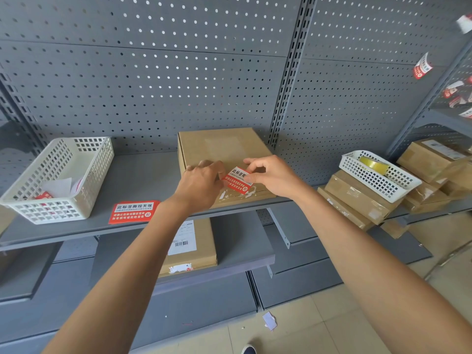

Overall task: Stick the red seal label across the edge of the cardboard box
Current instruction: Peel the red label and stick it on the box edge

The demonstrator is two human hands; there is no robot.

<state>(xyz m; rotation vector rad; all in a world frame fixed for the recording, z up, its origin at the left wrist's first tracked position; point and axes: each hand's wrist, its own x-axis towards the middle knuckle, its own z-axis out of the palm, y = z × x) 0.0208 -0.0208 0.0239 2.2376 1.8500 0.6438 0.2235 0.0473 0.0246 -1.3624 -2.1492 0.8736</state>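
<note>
Red seal label [237, 180] pinched by both hands over cardboard box [219, 149]; tape [373, 164] in basket [378, 180].

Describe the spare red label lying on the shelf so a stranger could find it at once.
Start at the grey shelf with the pegboard back. Between the white basket on the left and the flat cardboard box in the middle, the spare red label lies flat near the front edge. Unlike the red label held over the box, no hand touches it.

We cannot see the near edge of the cardboard box [222, 146] behind both hands. The right thumb covers part of the red label [236, 181]. At the upper right of the frame, a sticker [464, 23] is cut off.
</note>
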